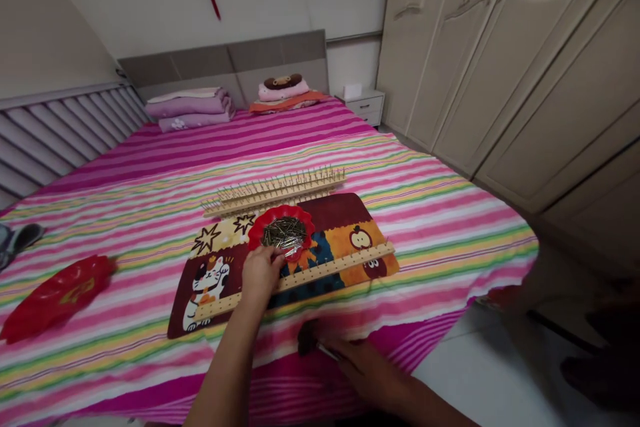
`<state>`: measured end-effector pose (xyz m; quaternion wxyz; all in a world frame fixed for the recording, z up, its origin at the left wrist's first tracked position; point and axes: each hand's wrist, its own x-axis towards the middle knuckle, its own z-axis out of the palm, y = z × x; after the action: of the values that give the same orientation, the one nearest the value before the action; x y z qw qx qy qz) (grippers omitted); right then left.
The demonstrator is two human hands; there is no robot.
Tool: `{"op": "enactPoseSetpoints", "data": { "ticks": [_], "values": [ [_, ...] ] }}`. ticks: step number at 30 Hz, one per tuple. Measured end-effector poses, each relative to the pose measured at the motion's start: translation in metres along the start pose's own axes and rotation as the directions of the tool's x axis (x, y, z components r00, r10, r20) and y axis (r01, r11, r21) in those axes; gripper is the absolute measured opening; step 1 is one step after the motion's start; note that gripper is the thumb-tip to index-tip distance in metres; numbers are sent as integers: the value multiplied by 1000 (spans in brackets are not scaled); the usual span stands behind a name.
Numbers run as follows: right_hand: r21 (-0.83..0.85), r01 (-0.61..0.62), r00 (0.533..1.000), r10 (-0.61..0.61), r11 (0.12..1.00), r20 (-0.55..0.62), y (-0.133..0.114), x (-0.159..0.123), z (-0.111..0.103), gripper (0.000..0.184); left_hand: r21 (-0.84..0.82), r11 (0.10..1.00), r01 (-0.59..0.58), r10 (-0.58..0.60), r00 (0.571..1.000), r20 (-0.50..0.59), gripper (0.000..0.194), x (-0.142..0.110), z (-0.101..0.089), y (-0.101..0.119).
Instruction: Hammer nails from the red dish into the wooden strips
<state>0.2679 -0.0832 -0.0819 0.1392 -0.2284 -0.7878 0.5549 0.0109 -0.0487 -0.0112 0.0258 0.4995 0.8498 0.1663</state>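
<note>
My left hand point(260, 275) reaches over a wooden strip point(320, 271) with a row of holes and pinches at the near rim of a red dish point(260, 230) full of metal nails point(283, 232). What its fingertips hold is too small to make out. My right hand point(357, 363) lies low at the bed's near edge, blurred, curled round a dark-headed tool point(310, 341) that looks like a hammer. The strip and dish rest on a cartoon cat mat point(210, 277).
Behind the mat lie more wooden strips studded with nails point(277, 189). A second red dish point(57, 293) sits at the left on the striped bedsheet point(425, 213). Folded bedding point(193, 107) is at the headboard. Wardrobes point(525, 67) stand right; a nightstand point(364, 104) is behind.
</note>
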Motion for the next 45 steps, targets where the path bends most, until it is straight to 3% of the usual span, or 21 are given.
{"op": "enactPoseSetpoints", "data": {
  "ticks": [4,9,14,17,20,22,25,28,31,34,38,45],
  "values": [
    [7,5,1000,-5,1000,-6,-1,0,-2,39,137,990,12,-36,984,172,20,24,11,22],
    [22,2,1000,-3,1000,5,-3,0,-5,41,146,985,88,-122,963,242,18,39,21,29],
    [57,53,999,-54,997,9,-10,3,-9,42,45,994,98,-105,968,228,17,40,22,23],
    [31,35,999,-35,999,16,-7,3,-7,43,-196,971,139,-106,979,173,16,35,12,18],
    [-17,-8,1000,8,1000,12,0,3,-3,44,-575,802,161,-127,987,99,16,22,-5,10],
    [-61,-37,999,38,997,7,5,3,0,45,-731,664,161,-167,984,65,23,8,-18,0],
    [-83,-25,1000,26,996,15,10,3,3,45,-842,513,165,-315,949,-6,31,-17,-32,-27],
    [-75,-5,1000,7,997,30,15,4,7,45,-867,462,186,-476,877,-65,31,-40,-36,-62],
    [-88,-8,1000,10,996,22,19,4,10,47,-846,479,234,-523,850,-61,28,-56,-26,-93],
    [-113,-10,1000,12,994,16,21,4,14,48,-821,510,256,-502,864,-43,29,-61,-9,-108],
    [-161,-27,1000,29,987,8,21,3,17,51,-787,552,277,-496,867,-43,28,-61,5,-106],
    [-221,-37,999,39,975,5,19,2,19,51,-678,658,328,-494,867,-61,21,-62,4,-97]
  ]
}}
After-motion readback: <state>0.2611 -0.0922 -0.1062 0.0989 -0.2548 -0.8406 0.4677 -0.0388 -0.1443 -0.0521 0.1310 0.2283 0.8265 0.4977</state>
